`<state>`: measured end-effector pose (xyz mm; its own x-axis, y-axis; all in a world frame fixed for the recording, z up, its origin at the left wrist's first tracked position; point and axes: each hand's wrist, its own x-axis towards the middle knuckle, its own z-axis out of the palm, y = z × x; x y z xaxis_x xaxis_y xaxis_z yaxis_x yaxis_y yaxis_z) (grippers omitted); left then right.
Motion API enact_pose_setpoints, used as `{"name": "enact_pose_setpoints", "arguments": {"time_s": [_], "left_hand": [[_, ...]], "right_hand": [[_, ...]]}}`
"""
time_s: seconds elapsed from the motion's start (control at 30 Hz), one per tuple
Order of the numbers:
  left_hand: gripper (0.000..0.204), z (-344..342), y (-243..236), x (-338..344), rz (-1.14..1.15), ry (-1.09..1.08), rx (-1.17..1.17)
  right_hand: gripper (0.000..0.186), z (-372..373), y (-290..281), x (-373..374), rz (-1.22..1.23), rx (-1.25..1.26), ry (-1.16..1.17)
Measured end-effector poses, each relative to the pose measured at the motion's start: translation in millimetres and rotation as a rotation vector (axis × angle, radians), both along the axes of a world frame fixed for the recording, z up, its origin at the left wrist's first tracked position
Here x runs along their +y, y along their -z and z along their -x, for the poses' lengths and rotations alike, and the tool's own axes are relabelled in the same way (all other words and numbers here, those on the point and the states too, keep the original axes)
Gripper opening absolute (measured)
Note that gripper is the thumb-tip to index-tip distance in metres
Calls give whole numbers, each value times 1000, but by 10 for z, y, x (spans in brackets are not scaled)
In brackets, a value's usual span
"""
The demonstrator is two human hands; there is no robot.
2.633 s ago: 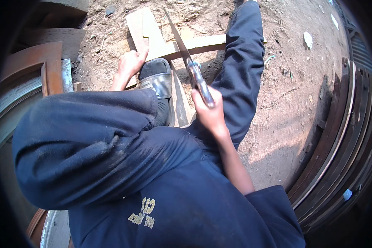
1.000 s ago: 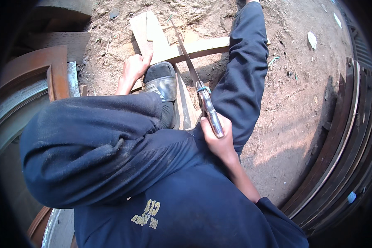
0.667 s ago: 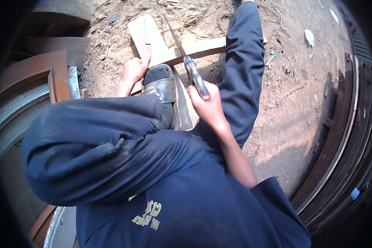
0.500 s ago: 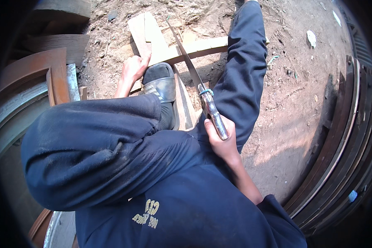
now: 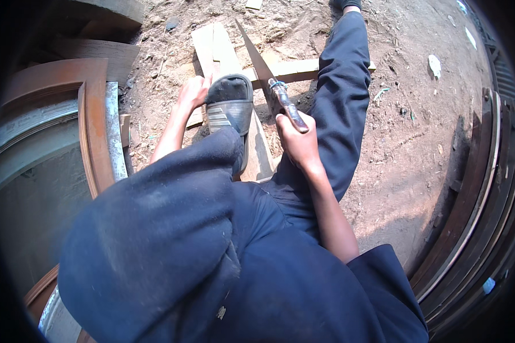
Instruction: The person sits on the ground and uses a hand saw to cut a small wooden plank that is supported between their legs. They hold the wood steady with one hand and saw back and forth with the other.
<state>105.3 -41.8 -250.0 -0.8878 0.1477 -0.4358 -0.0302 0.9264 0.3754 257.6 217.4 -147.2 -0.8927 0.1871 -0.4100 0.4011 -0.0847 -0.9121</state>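
Note:
My right hand (image 5: 299,140) is closed round the worn handle of a handsaw (image 5: 256,54), whose blade slants away to the far left. The blade passes beside a pale wooden board (image 5: 218,48) and over a long wooden strip (image 5: 298,70) lying crosswise. My left hand (image 5: 193,92) is closed at the left edge of the board, thumb pointing forward, fingertips partly hidden. A sandalled foot (image 5: 230,111) presses on the wood between my hands. Whether the teeth touch the wood I cannot tell.
Another wood piece (image 5: 257,151) lies beneath the foot. Brown framed panels (image 5: 94,131) stand at the left, and dark stacked planks (image 5: 469,194) line the right. My outstretched leg (image 5: 343,103) crosses the strip. Bare dirt ground (image 5: 400,154) has scattered litter.
My right hand has pushed the saw forward and its handle now sits nearer the wood. The bent knee has shifted, and the whole view has moved slightly. My left hand stays at the board.

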Motion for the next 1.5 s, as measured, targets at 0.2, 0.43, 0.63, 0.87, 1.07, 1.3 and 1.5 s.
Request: {"name": "enact_pose_setpoints", "arguments": {"time_s": [0.2,0.43,0.63,0.87,1.07,1.3,1.5], "left_hand": [[51,-151,-18,-177,-21,-6,125],[47,-324,-7,-339,56,-102,168],[44,-406,-41,-523,119,-164,192],[41,-319,2,-514,144,-176,210],[38,-273,164,-475,145,-170,199],[34,-290,203,-503,123,-212,215],[32,-362,102,-623,98,-264,278]], "right_hand": [[26,62,72,110,46,-39,11],[22,-87,55,-22,-162,108,-1],[19,-59,17,-47,-101,95,1],[19,-60,-63,3,-102,83,-4],[21,18,-239,-65,-146,41,-25],[21,-64,-602,17,-181,-130,-109],[23,-25,-551,5,-187,-131,-93]]}}
